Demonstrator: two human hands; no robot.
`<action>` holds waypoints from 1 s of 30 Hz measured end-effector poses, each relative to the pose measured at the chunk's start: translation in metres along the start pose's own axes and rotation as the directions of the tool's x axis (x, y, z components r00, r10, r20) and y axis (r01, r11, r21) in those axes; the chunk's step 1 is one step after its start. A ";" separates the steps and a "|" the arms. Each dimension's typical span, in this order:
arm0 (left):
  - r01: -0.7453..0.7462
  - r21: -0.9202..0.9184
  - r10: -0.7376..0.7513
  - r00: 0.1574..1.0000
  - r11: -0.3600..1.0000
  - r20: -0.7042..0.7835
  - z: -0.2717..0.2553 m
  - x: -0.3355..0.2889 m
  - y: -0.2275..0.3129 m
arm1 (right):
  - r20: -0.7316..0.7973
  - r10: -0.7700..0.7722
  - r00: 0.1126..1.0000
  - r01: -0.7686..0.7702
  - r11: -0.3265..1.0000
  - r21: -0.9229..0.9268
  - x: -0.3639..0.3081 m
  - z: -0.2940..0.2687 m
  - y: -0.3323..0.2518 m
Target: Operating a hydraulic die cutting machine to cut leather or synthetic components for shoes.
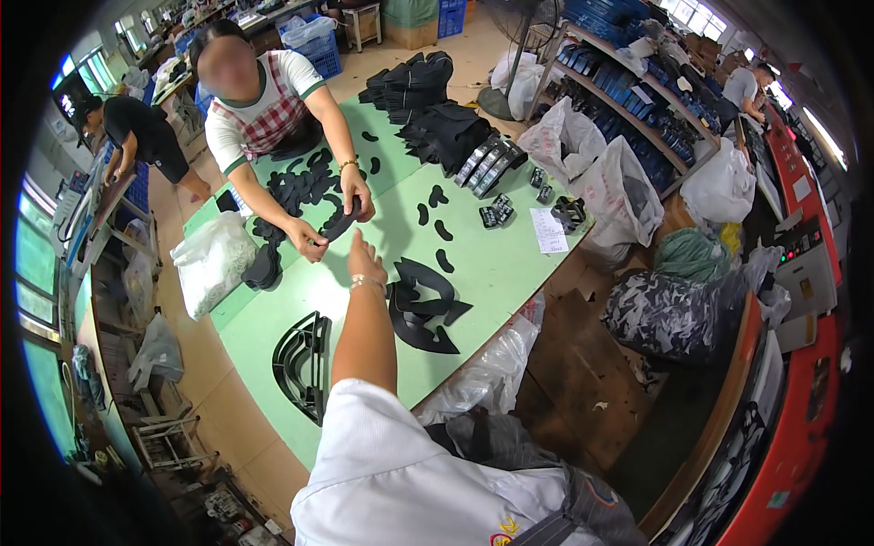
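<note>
My left hand (366,262), with a bracelet at the wrist, reaches over the green table (492,300). Its visible fingers stretch toward a black curved piece (340,224) that a co-worker opposite holds with both hands (332,227). Whether my fingertips touch that piece I cannot make out. Beside my forearm lie larger black curved cutouts (423,305) on the right and a black arched frame (302,364) on the left. Small black curved pieces (443,259) lie spread to the right of my hand. My right hand is out of view.
A heap of black pieces (305,187) and a white plastic bag (214,259) are by the co-worker. Dark fabric stacks (410,86), banded bundles (492,166) and a paper sheet (548,230) lie farther back. Full sacks (624,196) and a loaded rack (628,100) stand right.
</note>
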State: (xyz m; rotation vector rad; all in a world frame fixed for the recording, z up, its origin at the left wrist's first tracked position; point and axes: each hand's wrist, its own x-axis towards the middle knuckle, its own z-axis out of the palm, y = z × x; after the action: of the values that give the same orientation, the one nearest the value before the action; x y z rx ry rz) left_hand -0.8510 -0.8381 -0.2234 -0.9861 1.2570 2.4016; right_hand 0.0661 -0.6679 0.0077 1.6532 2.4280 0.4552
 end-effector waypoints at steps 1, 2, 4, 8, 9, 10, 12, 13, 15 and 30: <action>0.003 -0.003 -0.003 1.000 1.000 -0.007 0.006 0.008 0.009 | -0.017 -0.010 1.000 0.011 1.000 0.026 0.007 0.001 -0.007; -0.028 -0.156 0.023 0.999 0.987 -0.039 0.008 0.016 0.016 | -0.037 -0.021 0.999 0.023 0.998 0.051 0.016 0.002 -0.011; -0.141 -0.384 0.119 0.990 0.913 -0.078 0.002 0.030 0.031 | -0.079 -0.045 0.996 0.053 0.993 0.109 0.035 0.006 -0.022; -0.256 -0.532 0.224 0.966 0.807 -0.126 -0.002 0.021 0.036 | -0.169 -0.076 0.983 0.114 0.968 0.224 0.075 0.012 -0.042; -0.226 -0.452 0.271 0.962 0.863 0.037 -0.008 0.008 0.027 | -0.194 -0.074 0.978 0.121 0.962 0.246 0.082 0.010 -0.042; -0.219 -0.365 0.308 0.929 0.905 0.206 -0.018 -0.007 0.022 | -0.222 -0.071 0.972 0.132 0.952 0.276 0.092 0.011 -0.047; -0.110 -0.127 0.159 0.853 0.986 0.498 -0.003 -0.075 -0.010 | -0.260 -0.026 0.965 0.103 0.953 0.285 0.094 0.004 -0.044; 0.020 -0.021 -0.005 0.829 1.000 0.560 0.005 -0.119 -0.007 | -0.277 0.005 0.961 0.086 0.946 0.312 0.094 -0.008 -0.057; 0.065 0.135 -0.146 0.618 0.989 0.772 0.010 -0.160 -0.008 | -0.330 0.052 0.942 0.061 0.944 0.323 0.082 -0.026 -0.026; 0.207 0.850 -0.793 -0.307 0.484 0.527 0.057 -0.333 -0.033 | 0.009 -0.739 0.674 -0.059 -0.041 0.997 0.253 -0.206 -0.427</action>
State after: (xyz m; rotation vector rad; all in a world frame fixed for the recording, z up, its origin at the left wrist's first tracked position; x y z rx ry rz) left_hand -0.6144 -0.7463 0.0020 0.4175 0.3775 1.1179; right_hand -0.4654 -0.6102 0.0629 0.7283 2.3628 -2.0446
